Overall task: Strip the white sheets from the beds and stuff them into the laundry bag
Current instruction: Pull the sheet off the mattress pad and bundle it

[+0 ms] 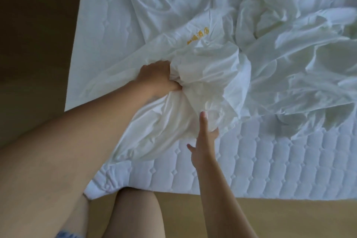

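Observation:
A bunched white sheet (173, 121) lies on the near corner of the bed, partly inside a thin white laundry bag (208, 58) with yellow print. My left hand (158, 77) is curled into the folds at the bag's left side and grips the cloth; its fingertips are hidden. My right hand (203, 141) rests against the lower right of the bundle, index finger straight, thumb spread, the other fingers tucked under the cloth edge. More crumpled white sheets (289, 54) spread over the right of the bed.
The quilted mattress cover (270, 164) shows along the near edge of the bed. A smooth part of the cover (108, 21) lies at the left. Brown floor (34, 44) runs beside and in front of the bed. My bare knees are at the bottom.

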The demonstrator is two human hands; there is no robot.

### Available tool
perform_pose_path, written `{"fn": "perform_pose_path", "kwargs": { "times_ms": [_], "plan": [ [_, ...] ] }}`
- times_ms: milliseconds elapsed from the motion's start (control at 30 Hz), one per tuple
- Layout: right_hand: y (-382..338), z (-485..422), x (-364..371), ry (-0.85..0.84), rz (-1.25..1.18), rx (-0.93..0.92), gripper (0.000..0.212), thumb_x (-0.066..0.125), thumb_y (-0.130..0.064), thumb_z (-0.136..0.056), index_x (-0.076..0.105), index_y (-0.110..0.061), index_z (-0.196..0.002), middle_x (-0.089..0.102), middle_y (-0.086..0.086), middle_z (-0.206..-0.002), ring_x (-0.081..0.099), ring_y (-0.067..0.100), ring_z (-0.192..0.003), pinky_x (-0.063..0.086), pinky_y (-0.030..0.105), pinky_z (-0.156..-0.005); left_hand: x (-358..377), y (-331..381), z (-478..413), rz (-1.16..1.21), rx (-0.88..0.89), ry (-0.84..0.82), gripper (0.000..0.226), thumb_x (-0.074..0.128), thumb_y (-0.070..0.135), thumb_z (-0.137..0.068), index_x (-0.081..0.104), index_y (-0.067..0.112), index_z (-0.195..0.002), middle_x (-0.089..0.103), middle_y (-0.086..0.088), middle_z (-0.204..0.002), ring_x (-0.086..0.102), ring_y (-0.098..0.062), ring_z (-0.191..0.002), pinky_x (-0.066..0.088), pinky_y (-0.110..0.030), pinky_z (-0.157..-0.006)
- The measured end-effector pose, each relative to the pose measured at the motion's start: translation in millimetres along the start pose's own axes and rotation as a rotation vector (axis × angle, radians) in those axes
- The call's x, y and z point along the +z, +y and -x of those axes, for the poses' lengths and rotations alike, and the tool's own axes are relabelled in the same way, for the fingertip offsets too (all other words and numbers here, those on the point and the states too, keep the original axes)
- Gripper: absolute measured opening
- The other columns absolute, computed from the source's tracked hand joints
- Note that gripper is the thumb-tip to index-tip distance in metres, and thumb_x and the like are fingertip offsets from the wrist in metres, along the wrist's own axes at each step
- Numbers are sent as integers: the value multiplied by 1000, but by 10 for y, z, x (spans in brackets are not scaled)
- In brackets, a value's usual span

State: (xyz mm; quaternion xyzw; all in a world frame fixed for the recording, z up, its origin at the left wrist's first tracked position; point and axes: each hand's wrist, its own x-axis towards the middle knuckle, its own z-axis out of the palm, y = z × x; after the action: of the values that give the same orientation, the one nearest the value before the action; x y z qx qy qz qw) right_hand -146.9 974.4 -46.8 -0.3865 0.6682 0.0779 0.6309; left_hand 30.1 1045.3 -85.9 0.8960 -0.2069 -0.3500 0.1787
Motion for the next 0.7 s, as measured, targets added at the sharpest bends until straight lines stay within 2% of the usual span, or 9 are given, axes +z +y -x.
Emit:
{"fn": "perform_pose_path", "kwargs": {
  "times_ms": [100, 167, 233, 367, 467, 500, 567, 633, 700],
  "plan": [
    [-83, -33, 292, -169, -158, -71, 115, 76, -69, -52, 23, -29, -146, 51, -4, -136, 53, 18, -121, 46, 44, -100, -12, 16, 6, 36, -26, -33, 65, 68, 55, -76, 54, 22, -132, 58, -5, -132, 55, -28, -119, 45, -36, -95],
    [-211, -35, 493, -129, -167, -186, 93, 78, -54, -66, 29, -27, -141, 56, -4, -129, 57, 16, -117, 49, 36, -96, -119, -20, 40, 124, -84, -60, 59, 66, 51, -80, 58, 18, -129, 59, -6, -130, 55, -28, -118, 43, -32, -92],
    [-247, 32, 656, -132, -93, -345, 90, 78, -40, -74, 23, -28, -144, 54, -7, -130, 55, 11, -119, 46, 34, -101, -245, -189, 83, 360, -181, -95, 62, 69, 52, -74, 60, 18, -126, 62, -4, -124, 57, -25, -115, 45, -32, -95],
    [-204, 209, 1059, -217, 379, -602, 107, 77, -49, -67, 12, -31, -150, 33, -6, -150, 33, 11, -137, 28, 36, -114, -514, -830, 413, 916, -321, -129, 37, 60, 21, -91, 57, 15, -127, 67, -2, -111, 63, -21, -106, 51, -30, -89],
    [-108, 332, 1469, -72, 777, -663, 111, 74, -48, -73, 3, -16, -152, 25, 1, -151, 23, 20, -138, 17, 32, -113, -582, -1137, 628, 1020, -525, -116, 19, 50, 25, -98, 59, 16, -112, 68, 5, -78, 65, -9, -69, 52, -17, -54],
    [-70, 383, 1590, -3, 872, -679, 110, 72, -51, -73, 5, -14, -151, 26, 3, -149, 24, 22, -136, 18, 34, -111, -573, -1199, 643, 980, -580, -68, 20, 50, 31, -98, 58, 17, -109, 65, 4, -77, 62, -10, -67, 49, -15, -49],
    [-17, 427, 1815, 98, 1021, -698, 105, 66, -58, -75, 7, -14, -151, 26, 4, -144, 25, 25, -131, 20, 38, -107, -540, -1310, 602, 842, -640, -8, 48, 48, 54, -90, 55, 13, -113, 64, -2, -100, 62, -21, -88, 54, -24, -71],
    [37, 465, 2059, 128, 1155, -702, 100, 59, -59, -80, 5, -14, -150, 24, 6, -144, 26, 28, -128, 21, 42, -106, -541, -1478, 584, 815, -745, 55, 71, 44, 63, -82, 48, 10, -130, 56, -8, -127, 57, -30, -110, 49, -40, -93],
    [146, 521, 2338, 126, 1259, -741, 95, 53, -57, -84, 2, -12, -150, 21, 9, -146, 24, 30, -130, 23, 46, -107, -578, -1629, 626, 881, -783, 117, 67, 39, 54, -80, 45, 12, -132, 57, -11, -126, 58, -30, -108, 48, -43, -93]
  ]
}}
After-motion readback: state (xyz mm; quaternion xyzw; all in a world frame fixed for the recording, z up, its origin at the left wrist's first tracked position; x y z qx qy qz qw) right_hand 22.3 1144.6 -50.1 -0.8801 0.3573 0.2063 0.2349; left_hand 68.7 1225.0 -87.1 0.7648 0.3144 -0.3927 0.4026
